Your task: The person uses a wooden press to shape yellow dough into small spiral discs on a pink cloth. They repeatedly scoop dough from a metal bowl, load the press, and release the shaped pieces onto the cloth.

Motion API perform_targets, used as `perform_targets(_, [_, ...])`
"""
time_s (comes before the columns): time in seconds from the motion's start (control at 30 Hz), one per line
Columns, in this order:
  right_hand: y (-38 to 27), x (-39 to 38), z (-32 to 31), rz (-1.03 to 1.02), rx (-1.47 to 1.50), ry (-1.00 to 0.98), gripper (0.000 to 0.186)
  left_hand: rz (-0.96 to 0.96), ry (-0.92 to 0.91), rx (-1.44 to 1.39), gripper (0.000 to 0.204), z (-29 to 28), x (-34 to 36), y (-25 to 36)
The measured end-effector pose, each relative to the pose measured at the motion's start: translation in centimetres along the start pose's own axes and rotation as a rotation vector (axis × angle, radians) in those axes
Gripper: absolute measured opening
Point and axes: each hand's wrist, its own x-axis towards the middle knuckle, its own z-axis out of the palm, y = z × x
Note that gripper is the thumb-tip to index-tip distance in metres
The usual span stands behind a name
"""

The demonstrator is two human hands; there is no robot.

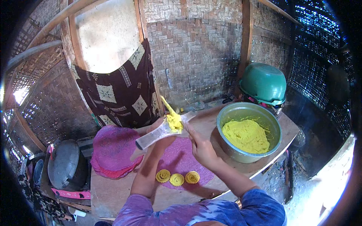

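Observation:
My left hand [163,142] is closed around a pale, long-handled wooden tool [154,136], held up over the table. A lump of yellow dough [174,121] sits on its middle, and a dough-coated stick [168,105] pokes up from it. My right hand [201,147] is closed at the tool's right end; its fingertips are partly hidden, so its exact hold is hard to see. Below lies a round pink sheet [184,154] with three yellow dough coils in a row: a left coil [163,176], a middle coil [177,179] and a right coil [192,177].
A metal basin [241,156] of yellow dough [247,135] stands at the right, with an upturned green basin [264,83] behind. Stacked pink sheets [115,148] lie at the left on the wooden table [107,192]. Further left is a dark lidded pot [64,164].

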Motion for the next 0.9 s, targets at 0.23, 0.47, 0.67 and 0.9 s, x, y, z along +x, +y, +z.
perform_targets(0.23, [2.8, -4.3, -4.4, 0.162, 0.097, -0.143, 0.04, 0.184, 0.399, -0.291, 0.024, 6.0, 1.8, -4.8])
perform_targets(0.47, [3.8, -3.8, -1.4, 0.162, 0.144, -0.022, 0.037, 0.13, 0.361, 0.024, 0.023, 3.6, 1.9, -0.1])
perform_targets(0.67, [2.5, -4.6, -5.3, 0.365, 0.328, -0.242, 0.036, 0.262, 0.377, -0.002, 0.031, 5.9, 2.5, -1.3])
perform_targets(0.9, [1.8, -4.5, -7.3, 0.231, -0.253, -0.043, 0.037, 0.5, 0.311, 0.062, 0.012, 4.2, 1.7, 1.0])
